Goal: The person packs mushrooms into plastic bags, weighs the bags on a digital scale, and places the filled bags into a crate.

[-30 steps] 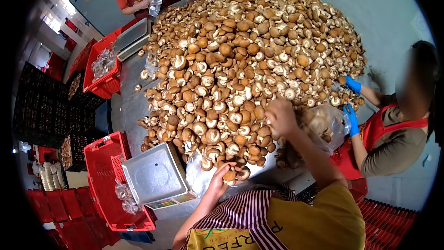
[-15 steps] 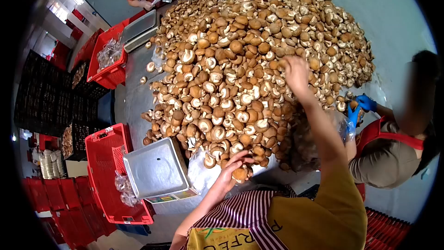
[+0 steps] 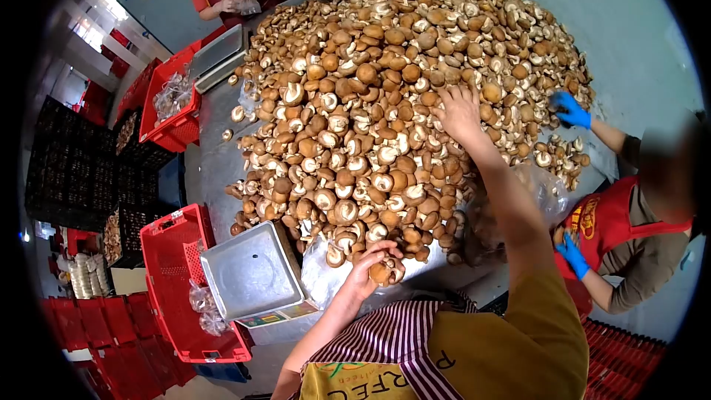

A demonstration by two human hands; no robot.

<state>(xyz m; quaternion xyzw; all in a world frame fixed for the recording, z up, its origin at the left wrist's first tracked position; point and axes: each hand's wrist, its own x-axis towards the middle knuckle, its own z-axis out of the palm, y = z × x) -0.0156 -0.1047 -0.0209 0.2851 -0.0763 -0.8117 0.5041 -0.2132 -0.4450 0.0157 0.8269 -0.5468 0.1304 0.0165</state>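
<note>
Note mushroom heap (image 3: 355,133) on counter (image 3: 215,167), beyond left hand (image 3: 361,275) clasping a mushroom (image 3: 381,274) at the near edge, and directly under right hand (image 3: 461,114), closer to the middle, with grasp hidden.

Mushrooms (image 3: 404,110) brown, cream; apron (image 3: 385,332) striped purple-white; sleeve (image 3: 544,318) mustard; glove (image 3: 572,110) blue; crate (image 3: 167,248) red.

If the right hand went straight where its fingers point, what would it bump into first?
The right hand would probably meet round brown-capped mushrooms just ahead, though depth is unclear.
</note>
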